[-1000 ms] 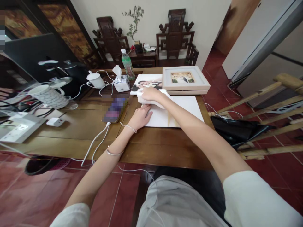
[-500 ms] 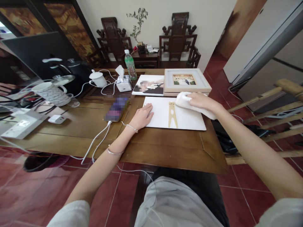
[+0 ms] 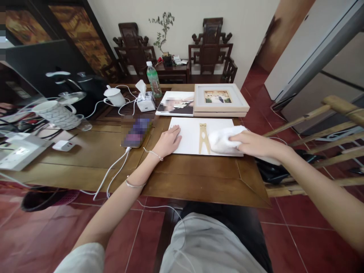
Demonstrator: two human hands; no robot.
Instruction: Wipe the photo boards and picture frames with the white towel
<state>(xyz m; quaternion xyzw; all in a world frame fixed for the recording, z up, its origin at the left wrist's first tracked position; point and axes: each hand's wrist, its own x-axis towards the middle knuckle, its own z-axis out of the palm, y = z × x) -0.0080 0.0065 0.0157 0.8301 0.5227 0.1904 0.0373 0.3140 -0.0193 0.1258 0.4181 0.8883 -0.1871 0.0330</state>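
A flat white panel lies on the wooden table, with a tan, fork-legged stand piece at its middle. My left hand rests flat on the panel's left end, fingers stretched out. In my right hand is a bunched white cloth, pressed on the right part of the panel and covering it there. The fingers are closed on the cloth; part of it hangs below the hand past the table's right side.
Behind the panel lie a photo print and a framed picture. To the left are a phone on a white cable, a tissue box, a bottle, a lidded cup, a patterned mug and a power strip.
My right hand has brought the white cloth from the panel's far right edge toward me, nearer its front right corner. My left hand stays on the left end.
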